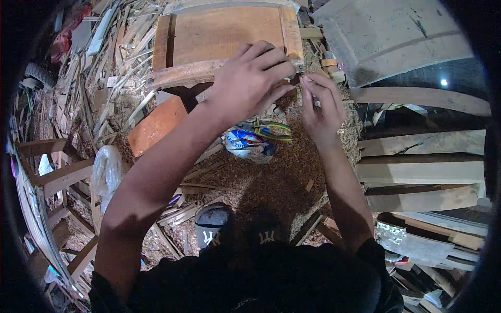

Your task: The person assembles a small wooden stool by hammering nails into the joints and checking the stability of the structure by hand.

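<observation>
A framed wooden panel [227, 36], like a cabinet door or furniture piece, lies ahead of me. My left hand [254, 78] is at its near right corner, fingers curled together and thumb pointing right; whatever it grips is hidden. Close by on the right, my right hand [322, 101] pinches thumb and fingertips together beside the same corner. Anything in that pinch is too small to make out. Below the hands, pliers with yellow-green handles [279, 136] rest against a crumpled blue-and-white plastic packet [245, 147] on the sawdust.
An orange-brown board [156, 124] leans left of the packet. Wood strips [117, 57] pile up at the far left, near a slatted wooden frame [70, 177] and clear plastic [107, 169]. Curved wooden pieces [422, 143] and a large grey panel [396, 36] occupy the right.
</observation>
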A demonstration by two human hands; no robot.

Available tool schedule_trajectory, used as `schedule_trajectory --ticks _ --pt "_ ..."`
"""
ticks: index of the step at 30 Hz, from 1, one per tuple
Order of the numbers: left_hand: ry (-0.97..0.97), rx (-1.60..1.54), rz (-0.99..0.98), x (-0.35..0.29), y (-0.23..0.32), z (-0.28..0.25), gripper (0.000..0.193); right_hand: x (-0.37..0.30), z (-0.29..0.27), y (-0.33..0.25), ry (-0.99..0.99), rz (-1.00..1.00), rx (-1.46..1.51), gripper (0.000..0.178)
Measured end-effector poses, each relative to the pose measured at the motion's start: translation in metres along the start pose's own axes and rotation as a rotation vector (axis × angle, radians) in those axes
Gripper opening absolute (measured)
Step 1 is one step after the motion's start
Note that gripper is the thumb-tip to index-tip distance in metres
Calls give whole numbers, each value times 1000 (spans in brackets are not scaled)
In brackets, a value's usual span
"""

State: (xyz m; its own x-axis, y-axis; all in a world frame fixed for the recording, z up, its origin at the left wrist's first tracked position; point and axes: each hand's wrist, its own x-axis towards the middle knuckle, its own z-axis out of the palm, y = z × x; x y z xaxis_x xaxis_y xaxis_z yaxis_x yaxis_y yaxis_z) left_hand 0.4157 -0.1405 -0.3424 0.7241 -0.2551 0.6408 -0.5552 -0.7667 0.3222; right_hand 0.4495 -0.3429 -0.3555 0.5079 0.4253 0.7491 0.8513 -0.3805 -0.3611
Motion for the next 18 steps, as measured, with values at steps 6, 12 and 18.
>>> schedule_trajectory --ticks 6,12,18 --pt "65 42 -83 0 10 9 26 -3 0 2 -15 19 13 20" --pt "94 58 -83 1 5 10 20 -2 0 2 -22 -42 19 23" --pt "132 58 -88 0 6 14 19 -7 1 3 -17 -16 63 25"
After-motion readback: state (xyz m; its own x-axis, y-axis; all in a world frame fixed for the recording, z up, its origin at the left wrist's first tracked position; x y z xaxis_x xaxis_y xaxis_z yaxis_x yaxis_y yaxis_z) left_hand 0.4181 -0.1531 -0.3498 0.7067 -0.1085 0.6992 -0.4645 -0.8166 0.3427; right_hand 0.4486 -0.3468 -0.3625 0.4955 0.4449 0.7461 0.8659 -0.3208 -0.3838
